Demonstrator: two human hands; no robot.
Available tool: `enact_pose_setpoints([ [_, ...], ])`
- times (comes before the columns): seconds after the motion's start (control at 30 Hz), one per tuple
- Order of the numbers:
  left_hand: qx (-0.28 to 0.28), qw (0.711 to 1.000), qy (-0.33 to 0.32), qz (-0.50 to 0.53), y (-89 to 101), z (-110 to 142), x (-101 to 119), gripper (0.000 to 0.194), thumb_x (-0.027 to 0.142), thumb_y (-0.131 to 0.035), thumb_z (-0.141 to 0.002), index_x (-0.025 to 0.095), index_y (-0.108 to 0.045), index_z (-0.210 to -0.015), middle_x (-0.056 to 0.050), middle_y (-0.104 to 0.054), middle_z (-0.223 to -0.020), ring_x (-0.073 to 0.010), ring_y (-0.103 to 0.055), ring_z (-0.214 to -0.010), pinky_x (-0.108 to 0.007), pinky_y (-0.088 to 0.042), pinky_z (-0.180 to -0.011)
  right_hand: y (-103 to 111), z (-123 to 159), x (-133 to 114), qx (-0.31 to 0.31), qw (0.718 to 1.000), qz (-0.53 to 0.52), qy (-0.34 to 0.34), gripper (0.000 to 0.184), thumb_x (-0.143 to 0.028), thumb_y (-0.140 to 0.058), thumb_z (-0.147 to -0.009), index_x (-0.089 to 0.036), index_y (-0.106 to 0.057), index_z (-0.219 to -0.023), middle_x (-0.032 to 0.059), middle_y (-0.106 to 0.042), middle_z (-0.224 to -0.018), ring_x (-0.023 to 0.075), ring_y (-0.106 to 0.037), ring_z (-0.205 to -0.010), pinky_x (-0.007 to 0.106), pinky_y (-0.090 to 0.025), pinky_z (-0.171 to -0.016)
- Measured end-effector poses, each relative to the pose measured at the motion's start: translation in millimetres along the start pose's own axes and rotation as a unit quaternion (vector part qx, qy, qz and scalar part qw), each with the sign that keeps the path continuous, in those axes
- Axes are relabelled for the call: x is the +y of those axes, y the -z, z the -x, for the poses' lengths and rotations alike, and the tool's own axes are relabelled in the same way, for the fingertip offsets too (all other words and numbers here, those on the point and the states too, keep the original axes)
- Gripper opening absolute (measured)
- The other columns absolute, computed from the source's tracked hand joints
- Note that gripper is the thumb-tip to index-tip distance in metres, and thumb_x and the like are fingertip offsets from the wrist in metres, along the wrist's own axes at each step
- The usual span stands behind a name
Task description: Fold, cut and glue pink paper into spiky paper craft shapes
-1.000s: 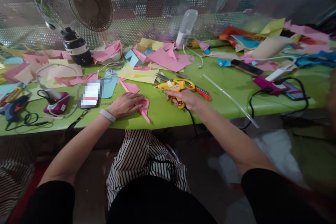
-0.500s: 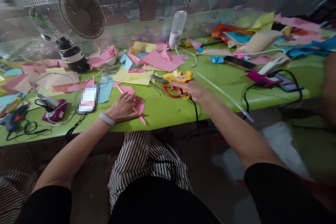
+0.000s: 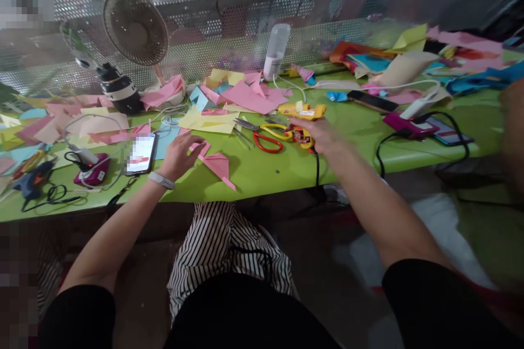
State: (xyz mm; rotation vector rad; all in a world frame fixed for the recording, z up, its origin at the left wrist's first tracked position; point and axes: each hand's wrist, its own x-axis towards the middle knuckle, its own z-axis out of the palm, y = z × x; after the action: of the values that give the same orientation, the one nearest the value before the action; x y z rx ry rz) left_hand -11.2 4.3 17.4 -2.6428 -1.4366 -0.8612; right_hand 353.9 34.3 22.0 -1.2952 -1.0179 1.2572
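My right hand [image 3: 321, 136] is closed round the handle of a yellow glue gun [image 3: 305, 114], held over the green table [image 3: 266, 174] with its black cord hanging off the front edge. My left hand [image 3: 180, 154] hovers with its fingers spread, just left of a folded pink paper piece [image 3: 219, 166] and touching only its upper edge. Red-handled scissors [image 3: 268, 142] lie between the hands, just left of the glue gun.
A phone [image 3: 140, 154] lies left of my left hand. A small fan [image 3: 136, 28], a dark bottle [image 3: 119, 90], a white bottle [image 3: 276, 49] and several coloured paper sheets [image 3: 249, 95] crowd the back. A blue glue gun [image 3: 30, 184] sits far left; cables and devices [image 3: 413, 122] lie right.
My right hand carried the yellow glue gun to the right and away from me. My left hand lifted off the pink paper and slid left, uncovering it.
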Motion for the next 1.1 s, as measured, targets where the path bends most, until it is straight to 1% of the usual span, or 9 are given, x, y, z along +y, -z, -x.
enact_pose_setpoints([
  [0.1,0.056,0.997,0.055,-0.002,-1.4,-1.4,-2.0,0.042,0.052,-0.043,-0.099,0.019,-0.064,-0.084,-0.007,-0.071,-0.078,-0.0188,-0.065,-0.069,-0.033,-0.05,-0.067,7.7,-1.8,-1.1,0.005,1.0,-0.019,-0.002,0.004,-0.013,-0.064,-0.089,-0.013,-0.06,-0.088,0.0015,-0.064,-0.067,0.001,-0.045,-0.042,0.021,-0.029,-0.042],
  [0.23,0.036,0.999,0.03,-0.022,-12.5,-2.8,-1.5,0.048,0.047,-0.035,-0.102,0.019,-0.059,-0.073,-0.008,-0.067,-0.068,-0.0186,-0.063,-0.065,-0.032,-0.049,-0.066,13.2,-10.9,4.5,0.042,0.999,-0.029,-0.005,0.007,-0.011,-0.067,-0.086,-0.014,-0.061,-0.089,0.0008,-0.065,-0.063,0.002,-0.04,-0.037,0.017,-0.028,-0.035],
  [0.33,-0.022,0.999,-0.031,0.025,-22.3,-0.9,3.1,0.042,0.047,-0.036,-0.102,0.017,-0.066,-0.1,-0.012,-0.074,-0.102,-0.0224,-0.068,-0.098,-0.038,-0.051,-0.09,13.1,-14.3,10.1,0.052,0.998,-0.043,-0.009,0.008,-0.008,-0.067,-0.083,-0.013,-0.062,-0.085,0.0008,-0.065,-0.061,0.0034,-0.04,-0.036,0.014,-0.028,-0.03],
  [0.47,-0.148,0.985,-0.081,0.022,-29.6,7.8,14.0,0.057,0.051,-0.034,-0.102,0.015,-0.043,-0.145,-0.014,-0.055,-0.145,-0.0251,-0.052,-0.134,-0.045,-0.03,-0.118,11.9,-11.3,14.5,0.043,0.998,-0.041,-0.007,0.007,-0.008,-0.065,-0.083,-0.014,-0.062,-0.08,0.0004,-0.065,-0.058,0.0036,-0.041,-0.035,0.014,-0.028,-0.029],
  [0.6,-0.225,0.967,-0.122,-0.005,-31.4,13.3,26.2,0.065,0.051,-0.037,-0.101,0.017,-0.028,-0.155,-0.017,-0.046,-0.152,-0.0272,-0.041,-0.143,-0.049,-0.016,-0.123,10.8,-10.9,17.0,0.039,0.999,-0.029,-0.008,0.007,-0.008,-0.065,-0.083,-0.014,-0.064,-0.078,0.0001,-0.064,-0.057,0.0038,-0.041,-0.036,0.014,-0.029,-0.031],
  [0.77,-0.248,0.961,-0.092,0.08,-27.7,8.5,29.0,0.06,0.049,-0.05,-0.097,0.024,-0.039,-0.151,-0.012,-0.054,-0.147,-0.0289,-0.042,-0.142,-0.052,-0.014,-0.123,7.4,-14.1,13.7,0.038,0.999,-0.037,-0.01,0.01,-0.007,-0.064,-0.083,-0.014,-0.062,-0.077,0.0008,-0.065,-0.058,0.0042,-0.042,-0.038,0.014,-0.03,-0.032],
  [0.83,-0.22,0.961,-0.019,0.167,-24.6,8.3,24.2,0.056,0.049,-0.049,-0.097,0.024,-0.046,-0.147,-0.011,-0.058,-0.142,-0.0291,-0.044,-0.14,-0.05,-0.023,-0.121,7.1,-13.9,11.6,0.036,0.998,-0.041,-0.006,0.008,-0.007,-0.062,-0.084,-0.014,-0.061,-0.08,0.0006,-0.065,-0.059,0.0042,-0.04,-0.037,0.015,-0.029,-0.032],
  [0.93,-0.112,0.951,0.084,0.275,-20.6,10.3,15.1,0.053,0.048,-0.047,-0.098,0.021,-0.049,-0.144,-0.013,-0.064,-0.135,-0.0279,-0.052,-0.134,-0.046,-0.037,-0.114,9.6,-13.5,10.8,0.031,0.999,-0.042,-0.007,0.008,-0.006,-0.06,-0.085,-0.014,-0.062,-0.084,0.001,-0.065,-0.06,0.0042,-0.039,-0.037,0.016,-0.027,-0.032],
  [1.1,0.051,0.959,0.139,0.244,-19.2,11.5,2.9,0.05,0.042,-0.066,-0.088,0.018,-0.06,-0.131,-0.009,-0.077,-0.102,-0.0233,-0.071,-0.103,-0.038,-0.051,-0.098,22.0,-23.0,12.0,0.055,0.998,0.026,0.014,0.006,-0.012,-0.064,-0.083,-0.014,-0.064,-0.089,0.0011,-0.066,-0.067,0.0053,-0.042,-0.042,0.018,-0.033,-0.038],
])
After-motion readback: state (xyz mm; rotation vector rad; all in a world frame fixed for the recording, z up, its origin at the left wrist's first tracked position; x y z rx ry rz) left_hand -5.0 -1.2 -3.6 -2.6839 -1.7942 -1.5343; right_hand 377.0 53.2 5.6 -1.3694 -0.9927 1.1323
